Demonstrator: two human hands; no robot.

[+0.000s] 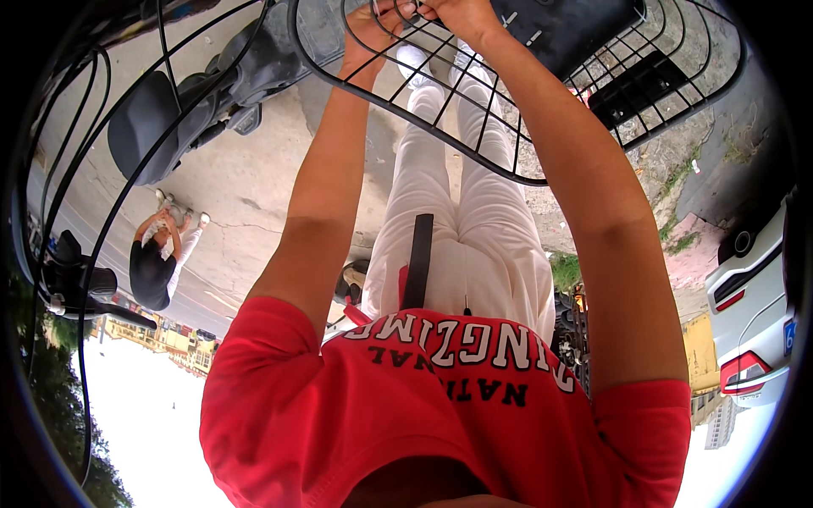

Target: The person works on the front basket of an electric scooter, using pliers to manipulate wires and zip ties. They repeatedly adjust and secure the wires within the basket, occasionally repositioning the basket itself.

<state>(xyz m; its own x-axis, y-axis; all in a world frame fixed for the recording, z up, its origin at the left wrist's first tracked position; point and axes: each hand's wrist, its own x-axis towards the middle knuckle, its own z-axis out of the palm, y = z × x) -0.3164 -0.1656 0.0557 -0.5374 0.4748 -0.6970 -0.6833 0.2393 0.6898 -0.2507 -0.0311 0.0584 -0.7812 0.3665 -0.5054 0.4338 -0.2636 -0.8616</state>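
At the top edge my left hand (pixel 378 23) and my right hand (pixel 467 17) meet, their fingertips pinched close together. Whatever lies between the fingers is too small and partly cut off to name. A black wire basket (pixel 428 127) reaches across in front of me, its bars crossing my left hand. My right forearm passes over the basket's rim. Inside the basket, toward the right, lies a flat black object (pixel 639 89), with a dark panel (pixel 567 30) above it.
A grey scooter seat (pixel 140 127) stands at left, beside black curved wires (pixel 78 157) and a handlebar lever (pixel 114 313). Farther off, a person (pixel 154 267) in a dark top crouches on the pavement (pixel 254 199). A white vehicle (pixel 754 296) is at right.
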